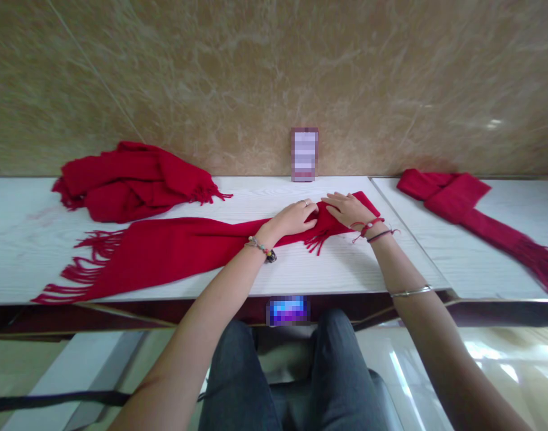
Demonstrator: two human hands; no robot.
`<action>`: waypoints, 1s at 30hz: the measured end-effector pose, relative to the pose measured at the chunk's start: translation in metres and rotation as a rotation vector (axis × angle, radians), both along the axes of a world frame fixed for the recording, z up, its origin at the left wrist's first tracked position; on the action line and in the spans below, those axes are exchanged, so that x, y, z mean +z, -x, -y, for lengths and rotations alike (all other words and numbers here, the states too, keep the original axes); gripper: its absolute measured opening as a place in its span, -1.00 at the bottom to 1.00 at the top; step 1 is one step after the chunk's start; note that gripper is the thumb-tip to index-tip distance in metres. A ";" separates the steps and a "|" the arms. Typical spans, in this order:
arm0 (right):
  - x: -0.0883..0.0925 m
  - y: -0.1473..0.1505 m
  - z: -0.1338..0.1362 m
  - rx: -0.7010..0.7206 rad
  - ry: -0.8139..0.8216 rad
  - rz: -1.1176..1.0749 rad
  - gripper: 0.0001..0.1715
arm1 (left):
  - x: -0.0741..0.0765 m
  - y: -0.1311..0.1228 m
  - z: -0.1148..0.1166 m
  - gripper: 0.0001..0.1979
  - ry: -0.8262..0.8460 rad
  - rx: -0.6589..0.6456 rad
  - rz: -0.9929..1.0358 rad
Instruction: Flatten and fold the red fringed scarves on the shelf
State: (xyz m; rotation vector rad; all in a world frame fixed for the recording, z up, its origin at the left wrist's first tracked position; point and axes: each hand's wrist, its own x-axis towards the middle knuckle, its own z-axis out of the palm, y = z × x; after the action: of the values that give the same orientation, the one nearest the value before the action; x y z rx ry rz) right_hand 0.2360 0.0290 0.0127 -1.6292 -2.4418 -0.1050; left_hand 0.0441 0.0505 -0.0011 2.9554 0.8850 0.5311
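Observation:
A long red scarf (179,251) stretches along the white table, its fringed end at the left and its right end folded over, with a second fringe (317,240) hanging out beneath. My left hand (294,218) rests on the narrow part, fingers curled around the cloth near the fold; the fingertips are partly hidden. Flat on the folded end lies my right hand (347,211), its fingers stretched out and pressing the fabric. Both hands are close together, touching the same scarf.
A bunched red scarf (139,182) lies at the back left. Another red scarf (471,209), folded and narrow, is on the right table section past a seam. A blurred phone-like object (304,154) leans on the marble wall (265,78). A blurred lit screen (288,310) shows below the table's front edge.

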 end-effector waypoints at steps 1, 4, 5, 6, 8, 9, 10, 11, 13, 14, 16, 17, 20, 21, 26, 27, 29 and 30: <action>0.002 -0.002 0.000 -0.023 -0.007 -0.002 -0.50 | -0.001 -0.001 0.000 -0.81 0.003 -0.006 -0.001; 0.008 -0.009 0.001 -0.109 -0.089 -0.047 -0.47 | -0.001 -0.003 0.002 -0.79 0.006 0.002 0.008; 0.009 -0.011 0.000 -0.133 -0.117 -0.065 -0.45 | -0.001 -0.003 0.002 -0.77 0.003 0.011 0.019; 0.010 -0.012 0.000 -0.151 -0.129 -0.077 -0.43 | 0.000 -0.003 0.003 -0.75 -0.001 0.018 0.035; 0.012 -0.014 -0.001 -0.170 -0.098 -0.077 -0.39 | 0.001 -0.004 0.005 -0.67 -0.013 0.014 0.074; 0.012 -0.014 -0.001 -0.172 -0.068 -0.071 -0.38 | 0.001 -0.005 0.006 -0.62 -0.016 0.005 0.087; 0.013 -0.014 -0.002 -0.171 -0.042 -0.066 -0.37 | 0.001 -0.006 0.006 -0.57 -0.016 -0.009 0.091; 0.013 -0.014 -0.002 -0.167 -0.028 -0.064 -0.37 | 0.001 -0.007 0.007 -0.51 -0.013 -0.026 0.082; 0.012 -0.014 -0.002 -0.165 -0.047 -0.076 -0.38 | -0.001 -0.009 0.008 -0.42 0.008 -0.054 0.030; 0.012 -0.015 -0.002 -0.178 -0.074 -0.086 -0.40 | -0.002 -0.010 0.009 -0.38 0.025 -0.060 -0.004; 0.011 -0.017 -0.003 -0.240 -0.127 -0.099 -0.44 | -0.004 -0.013 0.011 -0.32 0.068 -0.054 -0.061; 0.010 -0.019 -0.004 -0.282 -0.141 -0.096 -0.46 | -0.005 -0.015 0.012 -0.31 0.086 -0.043 -0.078; 0.006 -0.026 -0.009 -0.384 -0.112 -0.049 -0.51 | -0.005 -0.017 0.014 -0.34 0.104 -0.034 -0.091; 0.004 -0.029 -0.011 -0.399 -0.097 -0.037 -0.52 | -0.005 -0.018 0.015 -0.35 0.100 -0.045 -0.089; 0.000 -0.057 -0.019 -0.496 -0.137 -0.085 -0.52 | -0.005 -0.016 0.012 -0.37 0.080 -0.110 -0.093; 0.000 -0.064 -0.019 -0.537 -0.143 -0.098 -0.52 | -0.005 -0.016 0.011 -0.37 0.078 -0.120 -0.092; 0.000 -0.074 -0.020 -0.603 -0.173 -0.137 -0.54 | -0.006 -0.015 0.010 -0.38 0.070 -0.138 -0.086; 0.001 -0.077 -0.019 -0.611 -0.209 -0.166 -0.55 | -0.007 -0.014 0.010 -0.38 0.066 -0.142 -0.081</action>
State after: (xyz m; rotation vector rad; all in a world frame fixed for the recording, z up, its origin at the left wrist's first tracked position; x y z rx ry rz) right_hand 0.3128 0.0484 0.0138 -2.1180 -1.6800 -0.2892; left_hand 0.0584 0.0403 -0.0077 2.9686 0.6766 0.3712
